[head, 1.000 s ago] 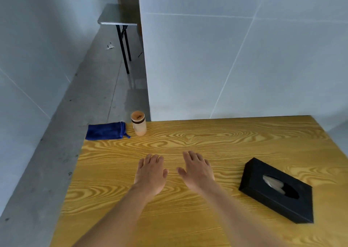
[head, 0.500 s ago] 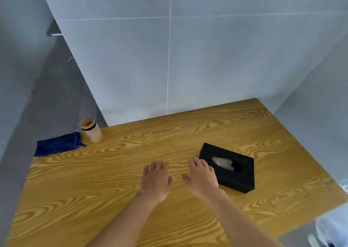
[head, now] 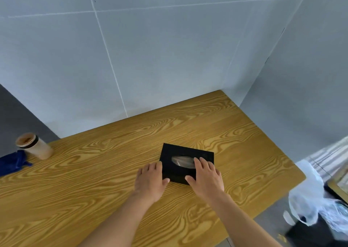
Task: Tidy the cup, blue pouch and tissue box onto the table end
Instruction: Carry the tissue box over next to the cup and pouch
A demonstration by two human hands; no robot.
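A black tissue box (head: 183,151) lies flat near the middle of the wooden table (head: 105,163), with a tissue showing in its oval slot. My left hand (head: 150,179) presses against the box's left side, thumb at its front edge. My right hand (head: 207,177) lies over the box's right top, thumb on the front face. A beige cup (head: 34,146) with a dark band and brown lid stands at the table's far left end. The blue pouch (head: 11,163) lies right beside it, partly cut off by the frame edge.
Grey panel walls (head: 169,58) close off the back and right of the table. A white plastic bag (head: 316,196) over a dark bin sits on the floor past the table's right corner. Dark floor shows behind the cup.
The view has swung right. Both hands moved from resting flat on the bare table to the tissue box and now touch it on either side.
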